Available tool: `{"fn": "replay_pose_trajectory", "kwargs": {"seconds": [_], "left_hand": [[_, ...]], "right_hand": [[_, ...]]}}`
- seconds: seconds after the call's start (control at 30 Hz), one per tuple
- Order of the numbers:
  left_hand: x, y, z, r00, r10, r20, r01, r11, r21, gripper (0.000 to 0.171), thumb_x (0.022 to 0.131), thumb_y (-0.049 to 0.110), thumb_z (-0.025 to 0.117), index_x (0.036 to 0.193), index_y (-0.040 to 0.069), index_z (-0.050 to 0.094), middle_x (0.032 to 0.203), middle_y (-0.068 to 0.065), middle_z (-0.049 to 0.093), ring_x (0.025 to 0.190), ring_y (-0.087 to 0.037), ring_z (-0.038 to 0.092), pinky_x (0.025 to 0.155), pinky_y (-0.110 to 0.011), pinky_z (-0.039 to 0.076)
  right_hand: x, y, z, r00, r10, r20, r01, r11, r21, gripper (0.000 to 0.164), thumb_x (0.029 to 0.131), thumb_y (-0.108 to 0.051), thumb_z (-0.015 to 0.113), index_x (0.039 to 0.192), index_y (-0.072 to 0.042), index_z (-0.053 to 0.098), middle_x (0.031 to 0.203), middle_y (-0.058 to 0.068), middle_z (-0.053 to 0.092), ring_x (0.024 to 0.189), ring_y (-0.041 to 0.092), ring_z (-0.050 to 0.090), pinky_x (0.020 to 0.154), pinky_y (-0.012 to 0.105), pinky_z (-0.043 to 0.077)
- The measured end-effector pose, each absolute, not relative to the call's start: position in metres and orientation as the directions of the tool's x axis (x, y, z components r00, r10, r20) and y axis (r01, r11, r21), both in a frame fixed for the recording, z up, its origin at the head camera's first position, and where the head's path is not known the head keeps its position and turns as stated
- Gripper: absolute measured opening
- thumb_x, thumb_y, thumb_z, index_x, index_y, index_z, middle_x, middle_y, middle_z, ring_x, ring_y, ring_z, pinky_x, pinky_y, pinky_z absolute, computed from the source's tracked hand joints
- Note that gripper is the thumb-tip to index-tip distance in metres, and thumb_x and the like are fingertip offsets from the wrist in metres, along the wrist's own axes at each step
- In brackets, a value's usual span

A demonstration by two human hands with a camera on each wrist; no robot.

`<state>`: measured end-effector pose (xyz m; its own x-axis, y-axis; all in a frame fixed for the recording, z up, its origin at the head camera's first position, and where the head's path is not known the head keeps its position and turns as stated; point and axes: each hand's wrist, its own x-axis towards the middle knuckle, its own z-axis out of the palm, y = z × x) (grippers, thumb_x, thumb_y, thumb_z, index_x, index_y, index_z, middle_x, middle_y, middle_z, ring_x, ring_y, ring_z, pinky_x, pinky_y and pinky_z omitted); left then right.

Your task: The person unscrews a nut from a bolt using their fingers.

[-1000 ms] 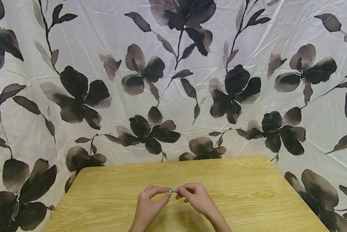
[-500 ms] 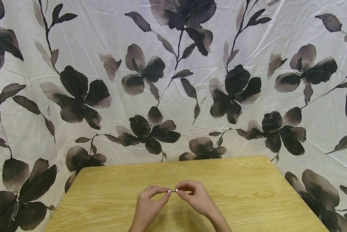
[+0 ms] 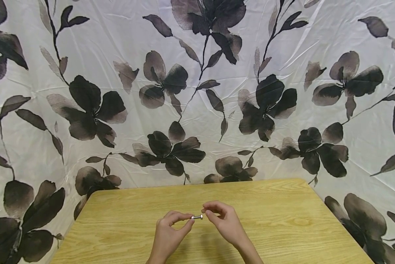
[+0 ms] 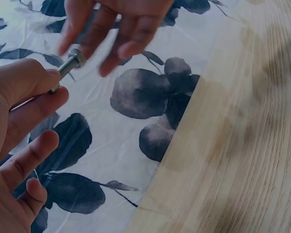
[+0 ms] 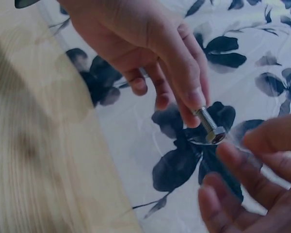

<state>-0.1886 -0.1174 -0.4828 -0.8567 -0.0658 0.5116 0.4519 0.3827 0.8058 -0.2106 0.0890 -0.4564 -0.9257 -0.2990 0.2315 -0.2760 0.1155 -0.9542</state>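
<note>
A silver hex bolt (image 3: 197, 217) lies roughly level in the air above the table. My left hand (image 3: 169, 231) pinches its threaded end between thumb and forefinger, so the fingertips cover that end. In the left wrist view the bolt (image 4: 68, 68) points its hex head away from the left hand (image 4: 26, 97). Close by the head, my right hand (image 3: 224, 223) holds nothing; its fingers are loosely bent and parted. The right wrist view has the bolt's head (image 5: 215, 136) near the slightly blurred fingers of the right hand (image 5: 262, 189), with what looks like a narrow gap between.
Below both hands is a wood-grain table (image 3: 118, 220). White cloth with dark printed flowers (image 3: 224, 110) hangs behind the table and along its sides.
The right thumb and forefinger were at the bolt's head; now they have come away from it, up and to the right, baring the head. The left hand keeps its pinch in the same place.
</note>
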Motion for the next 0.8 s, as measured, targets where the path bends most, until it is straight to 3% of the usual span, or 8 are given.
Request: {"fn": "replay_pose_trajectory", "kwargs": {"seconds": [0.3, 0.8], "left_hand": [[-0.1878, -0.1163, -0.4796, -0.858, -0.061, 0.509, 0.462, 0.339, 0.820, 0.023, 0.079, 0.009, 0.090, 0.090, 0.028, 0.082, 0.091, 0.018, 0.074, 0.087, -0.005, 0.070, 0.081, -0.029, 0.060], [-0.1881, -0.1171, -0.4817, -0.849, -0.059, 0.525, 0.478, 0.338, 0.811, 0.021, 0.079, 0.008, 0.089, 0.091, 0.025, 0.083, 0.089, 0.015, 0.074, 0.086, -0.005, 0.070, 0.079, -0.029, 0.060]], "right_hand": [[-0.2127, 0.0909, -0.4582, -0.931, -0.353, 0.091, -0.164, 0.181, -0.970, 0.033, 0.105, -0.032, 0.061, 0.102, -0.005, 0.079, 0.087, 0.010, 0.077, 0.087, 0.015, 0.072, 0.075, 0.038, 0.060], [-0.2131, 0.0916, -0.4608, -0.904, -0.399, 0.156, -0.222, 0.124, -0.967, 0.019, 0.098, -0.016, 0.072, 0.112, -0.003, 0.074, 0.103, 0.014, 0.077, 0.090, 0.012, 0.072, 0.078, 0.028, 0.058]]}}
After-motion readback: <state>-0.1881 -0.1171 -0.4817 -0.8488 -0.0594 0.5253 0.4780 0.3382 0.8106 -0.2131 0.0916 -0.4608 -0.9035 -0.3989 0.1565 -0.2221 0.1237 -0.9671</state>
